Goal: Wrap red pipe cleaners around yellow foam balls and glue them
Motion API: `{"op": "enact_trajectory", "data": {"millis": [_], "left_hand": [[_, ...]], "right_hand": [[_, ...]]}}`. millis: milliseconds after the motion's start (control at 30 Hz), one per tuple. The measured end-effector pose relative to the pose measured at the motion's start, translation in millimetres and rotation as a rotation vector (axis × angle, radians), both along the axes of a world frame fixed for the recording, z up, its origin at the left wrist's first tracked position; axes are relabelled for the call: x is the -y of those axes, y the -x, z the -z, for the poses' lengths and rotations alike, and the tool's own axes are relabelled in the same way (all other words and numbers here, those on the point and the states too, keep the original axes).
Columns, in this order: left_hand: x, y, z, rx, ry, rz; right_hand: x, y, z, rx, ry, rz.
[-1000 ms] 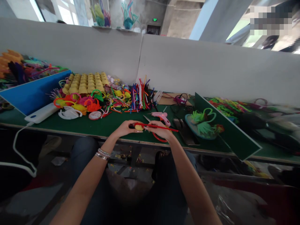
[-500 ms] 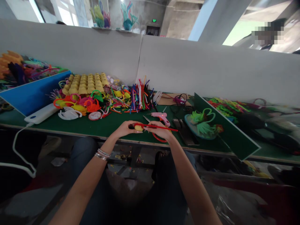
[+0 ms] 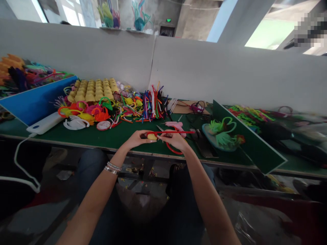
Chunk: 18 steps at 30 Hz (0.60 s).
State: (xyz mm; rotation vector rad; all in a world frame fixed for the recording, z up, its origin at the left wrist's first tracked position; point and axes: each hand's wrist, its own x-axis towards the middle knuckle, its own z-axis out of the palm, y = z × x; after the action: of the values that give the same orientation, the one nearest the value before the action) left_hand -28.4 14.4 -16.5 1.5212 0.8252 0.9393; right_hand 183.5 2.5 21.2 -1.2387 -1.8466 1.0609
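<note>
My left hand (image 3: 138, 139) is closed round a small pale yellow piece (image 3: 152, 136), whose exact kind I cannot make out. A red pipe cleaner (image 3: 176, 132) runs from this piece to the right, roughly level. My right hand (image 3: 173, 139) pinches the pipe cleaner close to the yellow piece. Just behind the right hand lies a pink glue gun (image 3: 176, 126). Scissors with red-orange handles (image 3: 173, 149) lie on the table beneath that hand, partly hidden by it.
Left of the hands are a yellow egg tray (image 3: 93, 90), colourful pipe-cleaner pieces (image 3: 89, 114) and a white power strip (image 3: 47, 123). A bundle of pipe cleaners (image 3: 153, 103) stands behind. On the right are a dark phone (image 3: 205, 144), a blue tray (image 3: 221, 146) and a green divider (image 3: 249, 139).
Both hands stay close together over the table edge. The red pipe cleaner has risen slightly and lies more level, and more of the yellow piece shows. The view has shifted a little.
</note>
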Motion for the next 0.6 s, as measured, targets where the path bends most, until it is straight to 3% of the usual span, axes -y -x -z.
{"op": "enact_trajectory", "data": {"millis": [433, 600], "left_hand": [[0.6, 1.4, -0.9, -0.014, -0.041, 0.039], [-0.8, 1.9, 0.8, 0.041, -0.039, 0.002]], "right_hand": [[4.4, 0.4, -2.8, 0.056, -0.075, -0.015], [4.0, 6.2, -1.9, -0.068, -0.052, -0.018]]}}
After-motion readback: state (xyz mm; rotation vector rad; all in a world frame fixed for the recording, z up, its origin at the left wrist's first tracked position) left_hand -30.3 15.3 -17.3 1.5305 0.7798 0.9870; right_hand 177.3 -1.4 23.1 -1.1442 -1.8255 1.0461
